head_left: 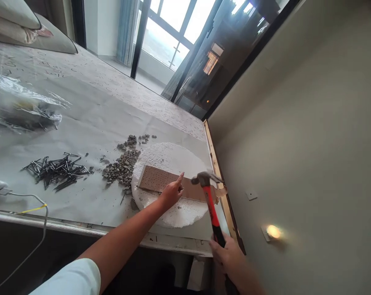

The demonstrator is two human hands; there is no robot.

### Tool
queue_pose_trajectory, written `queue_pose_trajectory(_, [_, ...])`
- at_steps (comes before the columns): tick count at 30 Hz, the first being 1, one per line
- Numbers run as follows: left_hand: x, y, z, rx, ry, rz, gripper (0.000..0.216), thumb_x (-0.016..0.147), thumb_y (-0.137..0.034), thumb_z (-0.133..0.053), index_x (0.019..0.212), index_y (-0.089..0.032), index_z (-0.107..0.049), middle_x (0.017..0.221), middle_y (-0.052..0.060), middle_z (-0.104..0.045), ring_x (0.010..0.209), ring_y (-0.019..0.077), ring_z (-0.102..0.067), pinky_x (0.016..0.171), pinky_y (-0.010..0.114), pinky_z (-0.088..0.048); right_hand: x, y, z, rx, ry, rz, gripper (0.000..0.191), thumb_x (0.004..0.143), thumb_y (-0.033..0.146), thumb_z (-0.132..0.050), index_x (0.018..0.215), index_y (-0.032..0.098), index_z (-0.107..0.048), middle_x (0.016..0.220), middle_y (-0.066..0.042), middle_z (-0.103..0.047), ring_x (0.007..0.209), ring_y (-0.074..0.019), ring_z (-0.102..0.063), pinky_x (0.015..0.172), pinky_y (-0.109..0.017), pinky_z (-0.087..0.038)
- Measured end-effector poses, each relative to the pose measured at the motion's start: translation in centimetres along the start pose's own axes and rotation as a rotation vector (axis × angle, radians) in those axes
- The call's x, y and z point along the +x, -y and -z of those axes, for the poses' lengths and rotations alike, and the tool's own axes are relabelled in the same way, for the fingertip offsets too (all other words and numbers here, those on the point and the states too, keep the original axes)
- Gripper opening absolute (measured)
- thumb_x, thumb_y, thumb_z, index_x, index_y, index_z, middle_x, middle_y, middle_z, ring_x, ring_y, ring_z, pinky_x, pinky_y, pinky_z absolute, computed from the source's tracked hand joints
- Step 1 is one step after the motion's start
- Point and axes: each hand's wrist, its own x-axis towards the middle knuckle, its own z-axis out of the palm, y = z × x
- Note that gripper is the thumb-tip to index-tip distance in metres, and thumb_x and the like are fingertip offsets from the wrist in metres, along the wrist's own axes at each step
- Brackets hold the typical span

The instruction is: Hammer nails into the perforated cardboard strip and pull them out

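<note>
My right hand (230, 256) is wrapped round the black and red handle of a claw hammer (210, 200). The hammer's metal head is raised near the right end of a brown board (156, 178) dotted with rows of small holes at its left part. On the board's middle rests my left hand (172, 192), index finger stretched forward and the other fingers curled in. Whatever those curled fingers may hold is hidden. Beneath the board lies a round white foam slab (169, 155) with rough, broken edges.
Grey gravel (122, 167) lies heaped against the slab's left side. Further left are a pile of nails (59, 170) and a clear plastic bag (25, 106). A white cable (45, 221) hangs over the near edge. A wooden strip (214, 157) borders the wall.
</note>
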Motion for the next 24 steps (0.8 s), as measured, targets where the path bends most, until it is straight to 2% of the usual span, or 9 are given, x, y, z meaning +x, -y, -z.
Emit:
queue_pose_trajectory(3, [0.0,0.1,0.0,-0.008,-0.003,0.012,0.082,0.071,-0.006,-0.047,0.144,-0.021,-0.013,0.072,-0.003,-0.058,0.062,0.0096,-0.050,0.064,0.021,-0.042,0.1,0.4,0.2,0.027,-0.015,0.021,0.031,0.072,0.051,-0.053,0.071,0.020,-0.049,0.053,0.003,-0.042,0.050,-0.0127,-0.041,0.048,-0.024,-0.034])
queue_pose_trajectory(8, [-0.3,0.3,0.0,0.022,0.029,0.022,0.083,0.070,-0.005,-0.048,0.144,-0.020,-0.013,0.073,-0.001,-0.058,0.062,0.0108,-0.051,0.062,0.021,-0.042,-0.2,0.8,-1.3,-0.022,0.069,-0.028,0.028,0.070,0.046,-0.056,0.068,0.020,-0.047,0.054,0.002,-0.044,0.051,-0.0125,-0.042,0.047,-0.023,-0.033])
queue_pose_trajectory(14, [-0.3,0.4,0.0,0.034,0.037,-0.001,0.082,0.072,-0.006,-0.046,0.144,-0.021,-0.009,0.071,-0.002,-0.057,0.062,0.0106,-0.050,0.063,0.022,-0.041,-0.2,0.2,-0.9,-0.029,-0.028,-0.003,0.028,0.073,0.048,-0.052,0.071,0.020,-0.048,0.055,0.002,-0.044,0.053,-0.0133,-0.043,0.048,-0.023,-0.034])
queue_pose_trajectory(18, [-0.3,0.2,0.2,0.045,0.050,0.023,0.084,0.071,-0.005,-0.047,0.144,-0.020,-0.010,0.071,-0.001,-0.057,0.063,0.0115,-0.050,0.062,0.022,-0.041,0.5,-0.2,-1.7,-0.063,0.055,-0.036,0.026,0.070,0.044,-0.056,0.065,0.020,-0.046,0.053,0.003,-0.041,0.052,-0.0126,-0.041,0.049,-0.023,-0.033])
queue_pose_trajectory(24, [-0.4,0.4,-0.1,0.040,0.083,0.032,0.085,0.072,-0.005,-0.046,0.144,-0.022,-0.006,0.069,-0.002,-0.055,0.062,0.0110,-0.049,0.063,0.022,-0.041,0.1,0.2,-1.2,-0.080,-0.094,0.043,0.028,0.071,0.047,-0.052,0.067,0.019,-0.050,0.061,-0.001,-0.048,0.064,-0.0170,-0.048,0.061,-0.027,-0.039])
